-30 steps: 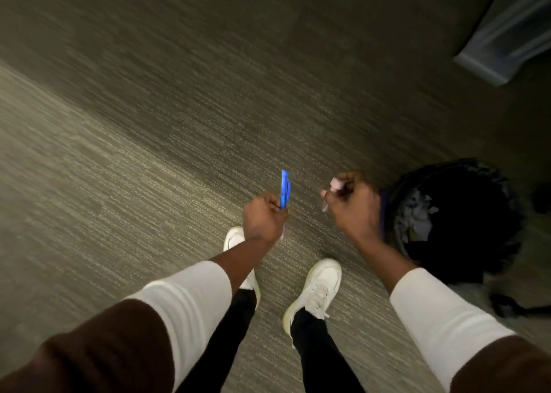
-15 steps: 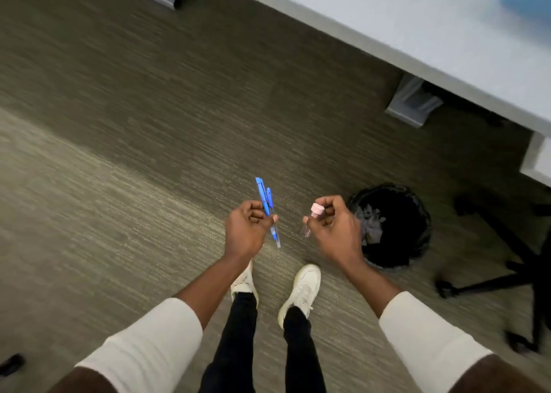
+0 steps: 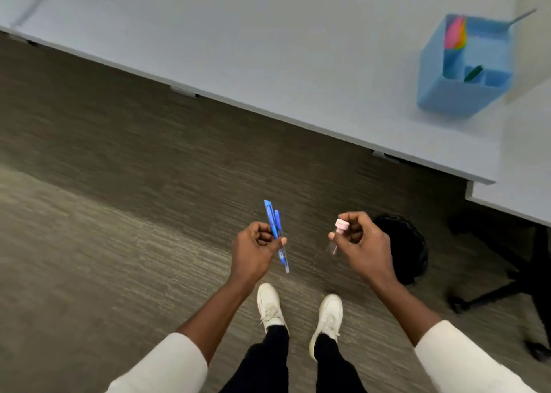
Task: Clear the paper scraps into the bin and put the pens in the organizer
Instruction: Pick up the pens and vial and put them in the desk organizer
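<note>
My left hand [image 3: 253,251] is closed around a blue pen [image 3: 275,230] held upright over the carpet. In my right hand [image 3: 362,243] I grip a clear pen with a pink cap [image 3: 338,234]. Just behind my right hand a black-lined bin [image 3: 408,246] stands on the floor, partly hidden by that hand. A light blue organizer [image 3: 459,91] sits on the grey desk [image 3: 238,50] at the upper right, holding a green pen [image 3: 472,73] and colourful sheets [image 3: 454,32].
The desk edge runs diagonally from upper left to right, with a second desk top [image 3: 518,196] at the far right. A black office chair base [image 3: 501,291] stands at the right, close to the bin. Carpet covers the floor around my white shoes [image 3: 269,306].
The view has lifted from the floor and bin towards the desk, bringing the organizer into sight. Both hands keep hold of their pens and have drawn slightly apart.
</note>
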